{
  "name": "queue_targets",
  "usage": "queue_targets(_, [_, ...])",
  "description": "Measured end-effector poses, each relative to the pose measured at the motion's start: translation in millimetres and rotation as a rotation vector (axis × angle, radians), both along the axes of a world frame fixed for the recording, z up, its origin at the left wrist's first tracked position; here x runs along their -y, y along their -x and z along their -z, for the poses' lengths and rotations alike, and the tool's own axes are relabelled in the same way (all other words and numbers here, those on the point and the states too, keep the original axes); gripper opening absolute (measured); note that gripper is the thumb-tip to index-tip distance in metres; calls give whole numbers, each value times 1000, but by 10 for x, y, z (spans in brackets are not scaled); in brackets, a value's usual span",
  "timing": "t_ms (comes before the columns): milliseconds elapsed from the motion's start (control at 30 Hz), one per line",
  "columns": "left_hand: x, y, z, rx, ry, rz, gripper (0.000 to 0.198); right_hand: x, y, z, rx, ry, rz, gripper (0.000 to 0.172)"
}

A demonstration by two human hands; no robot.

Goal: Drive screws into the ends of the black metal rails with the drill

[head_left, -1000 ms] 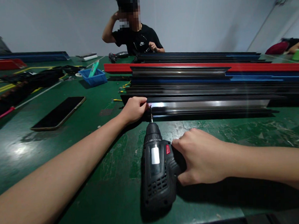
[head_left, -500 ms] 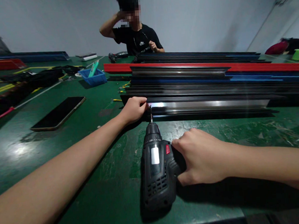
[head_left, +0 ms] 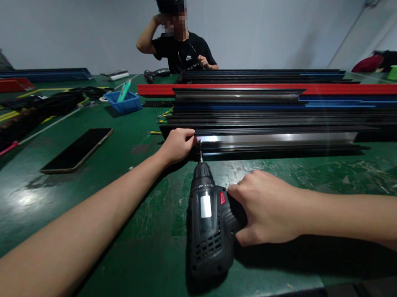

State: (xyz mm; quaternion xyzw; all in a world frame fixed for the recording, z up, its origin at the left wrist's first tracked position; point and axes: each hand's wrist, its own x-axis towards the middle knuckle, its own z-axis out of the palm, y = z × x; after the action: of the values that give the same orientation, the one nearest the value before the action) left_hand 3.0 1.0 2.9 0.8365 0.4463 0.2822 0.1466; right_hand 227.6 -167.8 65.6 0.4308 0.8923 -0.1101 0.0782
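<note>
My right hand (head_left: 265, 207) is wrapped round the handle of a black cordless drill (head_left: 208, 224), which lies on its side low over the green table. The drill's bit points away from me and its tip meets the near left end of a long dark metal profile (head_left: 272, 139). At that same end my left hand (head_left: 179, 145) grips the profile, thumb and fingers closed on its edge. My left fingertips are partly hidden, and any screw at the bit's tip is too small to make out.
Behind the profile lie more black profiles, a blue one and a long red profile (head_left: 248, 87). On the left are a phone (head_left: 79, 150), a blue basket (head_left: 125, 103) with a teal-handled tool, and dark cable bundles (head_left: 38, 113). A co-worker (head_left: 184, 48) is across the table (head_left: 141, 268).
Both my hands, the drill and the profile stay in place. Across the table, the co-worker's raised elbow has shifted slightly to the right.
</note>
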Motion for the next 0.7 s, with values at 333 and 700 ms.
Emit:
queue_targets(333, [0,-2,-1,29,5,10,31,-5,2,-20,-7,9,-4,48])
queue_targets(700, [-3,0,-1,16,5,9,31,-5,2,-15,-8,-3,-9,48])
